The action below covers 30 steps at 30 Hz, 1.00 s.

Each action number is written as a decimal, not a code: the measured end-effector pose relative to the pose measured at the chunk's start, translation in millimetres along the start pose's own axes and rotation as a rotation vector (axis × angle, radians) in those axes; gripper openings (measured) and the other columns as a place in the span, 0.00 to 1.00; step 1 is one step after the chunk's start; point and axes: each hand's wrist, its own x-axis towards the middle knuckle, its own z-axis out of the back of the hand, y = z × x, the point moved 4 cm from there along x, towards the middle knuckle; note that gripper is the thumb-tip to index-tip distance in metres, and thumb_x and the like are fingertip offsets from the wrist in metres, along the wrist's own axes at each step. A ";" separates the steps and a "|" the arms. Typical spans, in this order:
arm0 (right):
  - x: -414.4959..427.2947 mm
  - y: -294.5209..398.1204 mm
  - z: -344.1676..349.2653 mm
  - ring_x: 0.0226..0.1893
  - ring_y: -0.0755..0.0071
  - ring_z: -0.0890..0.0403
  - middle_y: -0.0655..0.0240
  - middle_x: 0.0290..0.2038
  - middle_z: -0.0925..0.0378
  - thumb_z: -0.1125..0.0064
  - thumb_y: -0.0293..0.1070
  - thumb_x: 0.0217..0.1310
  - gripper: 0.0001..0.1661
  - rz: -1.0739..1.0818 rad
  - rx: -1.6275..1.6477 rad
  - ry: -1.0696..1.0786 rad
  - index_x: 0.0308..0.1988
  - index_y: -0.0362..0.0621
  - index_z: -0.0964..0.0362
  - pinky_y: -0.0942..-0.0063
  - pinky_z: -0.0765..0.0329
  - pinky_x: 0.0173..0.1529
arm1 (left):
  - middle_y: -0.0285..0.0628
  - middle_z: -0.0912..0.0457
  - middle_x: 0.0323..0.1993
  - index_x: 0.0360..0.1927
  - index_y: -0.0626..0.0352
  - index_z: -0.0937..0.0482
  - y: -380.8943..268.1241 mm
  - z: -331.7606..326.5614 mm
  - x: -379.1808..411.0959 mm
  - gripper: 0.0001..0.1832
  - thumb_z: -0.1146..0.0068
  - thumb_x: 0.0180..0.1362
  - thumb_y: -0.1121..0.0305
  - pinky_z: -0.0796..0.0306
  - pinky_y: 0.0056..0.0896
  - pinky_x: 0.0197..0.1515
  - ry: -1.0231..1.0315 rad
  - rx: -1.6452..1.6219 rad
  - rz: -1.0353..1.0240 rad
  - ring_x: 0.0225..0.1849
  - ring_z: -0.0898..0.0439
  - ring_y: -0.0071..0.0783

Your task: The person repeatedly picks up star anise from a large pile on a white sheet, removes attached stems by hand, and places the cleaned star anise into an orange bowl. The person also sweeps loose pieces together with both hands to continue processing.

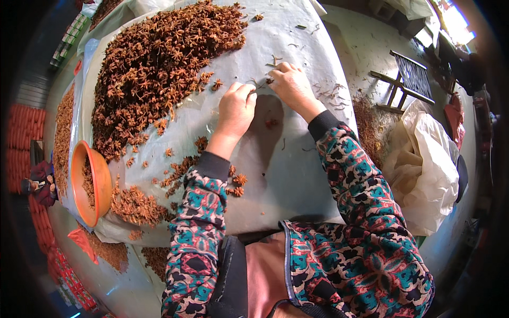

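Both my hands are over a pale sheet (294,187) covering the work surface. My left hand (236,111) has its thumb and forefinger close together; whether a small bit is pinched there is unclear. At the fingertips of my right hand (292,85) is a small dark piece (269,80), seemingly pinched. A thin stem (258,84) lies between the hands, and another forked stem (274,60) is just beyond the right fingers. Left of my hands spreads a large heap of dried star anise (159,75). Single star anise pods (239,179) lie near my left sleeve.
An orange plastic basin (104,187) tilts at the left, beside reddish-brown fragments (137,206). Loose stems (334,95) lie along the right edge. On the floor are a stool with a woven seat (411,79) and a crumpled whitish sack (423,171). Another person (41,183) is far left.
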 end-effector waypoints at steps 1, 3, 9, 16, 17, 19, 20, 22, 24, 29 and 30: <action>3.0 -3.5 -6.1 0.51 0.57 0.22 0.68 0.43 0.22 0.34 0.37 0.56 0.10 -0.001 0.006 0.026 0.40 0.51 0.18 0.60 0.27 0.54 | 0.50 0.17 0.40 0.43 0.62 0.16 7.1 -7.9 4.7 0.08 0.38 0.60 0.73 0.23 0.47 0.47 -0.006 -0.003 0.031 0.41 0.17 0.53; 6.6 -8.4 -9.9 0.51 0.59 0.22 0.69 0.43 0.22 0.35 0.36 0.57 0.09 -0.006 0.019 0.084 0.39 0.52 0.18 0.60 0.28 0.54 | 0.47 0.17 0.39 0.45 0.63 0.16 10.9 -15.4 10.3 0.10 0.37 0.60 0.75 0.23 0.39 0.42 -0.012 -0.036 0.037 0.36 0.17 0.42; -23.3 7.9 33.7 0.31 0.55 0.15 0.58 0.31 0.16 0.33 0.32 0.59 0.07 -0.192 0.546 -0.005 0.37 0.43 0.19 0.62 0.21 0.39 | 0.35 0.16 0.35 0.48 0.62 0.15 -4.1 -40.0 1.7 0.08 0.39 0.69 0.72 0.23 0.22 0.36 0.174 -0.837 0.551 0.32 0.20 0.18; -60.2 32.7 82.7 0.29 0.49 0.16 0.56 0.28 0.17 0.38 0.28 0.59 0.06 0.010 0.371 0.032 0.37 0.41 0.18 0.62 0.20 0.35 | 0.29 0.18 0.29 0.40 0.60 0.17 -36.2 -29.8 -30.6 0.04 0.42 0.69 0.77 0.28 0.20 0.29 0.160 -0.554 0.241 0.26 0.23 0.15; -57.5 19.9 85.1 0.28 0.52 0.15 0.56 0.27 0.17 0.38 0.27 0.60 0.05 -0.053 0.324 -0.007 0.37 0.41 0.18 0.63 0.21 0.34 | 0.29 0.18 0.29 0.40 0.61 0.17 -41.6 -23.4 -33.9 0.04 0.43 0.68 0.78 0.28 0.19 0.30 0.067 -0.354 0.071 0.26 0.24 0.14; -61.8 0.7 88.7 0.27 0.58 0.15 0.58 0.26 0.18 0.38 0.27 0.61 0.05 -0.198 0.243 -0.059 0.37 0.41 0.18 0.65 0.22 0.32 | 0.28 0.18 0.29 0.40 0.61 0.17 -35.4 -10.9 -41.9 0.04 0.43 0.67 0.78 0.27 0.19 0.32 0.066 -0.426 0.118 0.27 0.24 0.14; -69.4 -3.8 91.2 0.27 0.72 0.17 0.62 0.27 0.17 0.37 0.25 0.62 0.05 -0.465 0.519 -0.047 0.38 0.40 0.17 0.69 0.23 0.32 | 0.29 0.18 0.31 0.41 0.60 0.17 -30.3 -0.7 -49.8 0.05 0.44 0.68 0.77 0.26 0.21 0.33 0.111 -0.476 0.271 0.28 0.24 0.15; -71.6 4.3 82.9 0.29 0.78 0.18 0.62 0.29 0.16 0.36 0.22 0.61 0.06 -0.407 0.795 -0.034 0.40 0.39 0.17 0.74 0.22 0.36 | 0.32 0.18 0.28 0.42 0.62 0.19 -37.2 5.6 -55.9 0.06 0.38 0.69 0.70 0.25 0.22 0.33 0.053 -0.846 0.494 0.29 0.21 0.17; -76.7 45.2 82.0 0.30 0.75 0.16 0.59 0.30 0.15 0.34 0.23 0.58 0.08 -0.281 0.824 0.030 0.40 0.40 0.17 0.74 0.20 0.39 | 0.31 0.19 0.30 0.44 0.62 0.20 -47.8 -3.2 -62.6 0.09 0.37 0.70 0.66 0.24 0.22 0.33 0.122 -0.993 0.512 0.28 0.22 0.17; -94.3 64.4 102.1 0.29 0.58 0.17 0.61 0.23 0.22 0.39 0.18 0.56 0.15 -0.202 0.234 -0.059 0.44 0.44 0.22 0.62 0.21 0.35 | 0.28 0.21 0.29 0.39 0.62 0.20 -61.7 8.0 -85.6 0.04 0.38 0.69 0.73 0.28 0.21 0.31 0.179 -0.447 0.291 0.28 0.25 0.14; -95.9 42.7 107.0 0.30 0.55 0.15 0.60 0.24 0.20 0.40 0.20 0.58 0.14 -0.309 0.228 -0.046 0.45 0.45 0.21 0.58 0.20 0.38 | 0.25 0.22 0.26 0.37 0.62 0.20 -56.7 18.0 -91.6 0.02 0.40 0.68 0.76 0.32 0.20 0.31 0.119 -0.450 0.214 0.28 0.28 0.13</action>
